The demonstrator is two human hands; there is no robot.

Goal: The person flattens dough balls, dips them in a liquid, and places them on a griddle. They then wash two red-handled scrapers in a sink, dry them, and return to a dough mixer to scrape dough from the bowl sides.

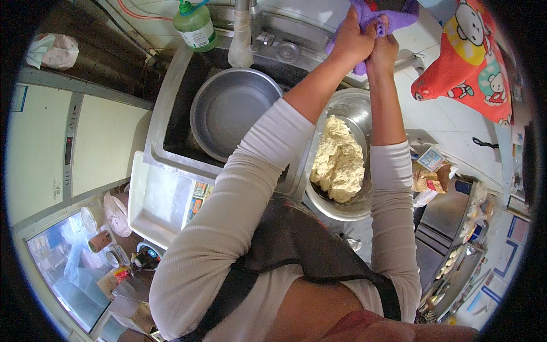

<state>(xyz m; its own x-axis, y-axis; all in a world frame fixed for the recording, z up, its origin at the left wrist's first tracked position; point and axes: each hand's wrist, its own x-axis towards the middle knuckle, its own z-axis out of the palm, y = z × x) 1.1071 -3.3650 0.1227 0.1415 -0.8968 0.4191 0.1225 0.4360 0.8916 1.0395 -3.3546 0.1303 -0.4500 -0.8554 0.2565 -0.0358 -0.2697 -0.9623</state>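
Both my hands are raised at the top, to the right of the tap, closed on a purple cloth [399,21]. My left hand [352,41] grips it with the fingers wrapped round. Right beside it, my right hand [383,47] clutches the same cloth, which bunches between the two and spreads out to the right. Something dark with a bit of red shows behind the cloth; I cannot make out what. Below my wrists a metal bowl [348,212] holds a rough lump of pale dough [341,162]. My left forearm crosses over the sink's corner.
A round grey metal pan [232,122] lies in the sink [155,137] under a wrapped tap [241,43]. Behind stands a green soap bottle [194,27]. A white plastic tray [156,196] sits at the sink's near left. A red patterned cloth [467,74] hangs at the right.
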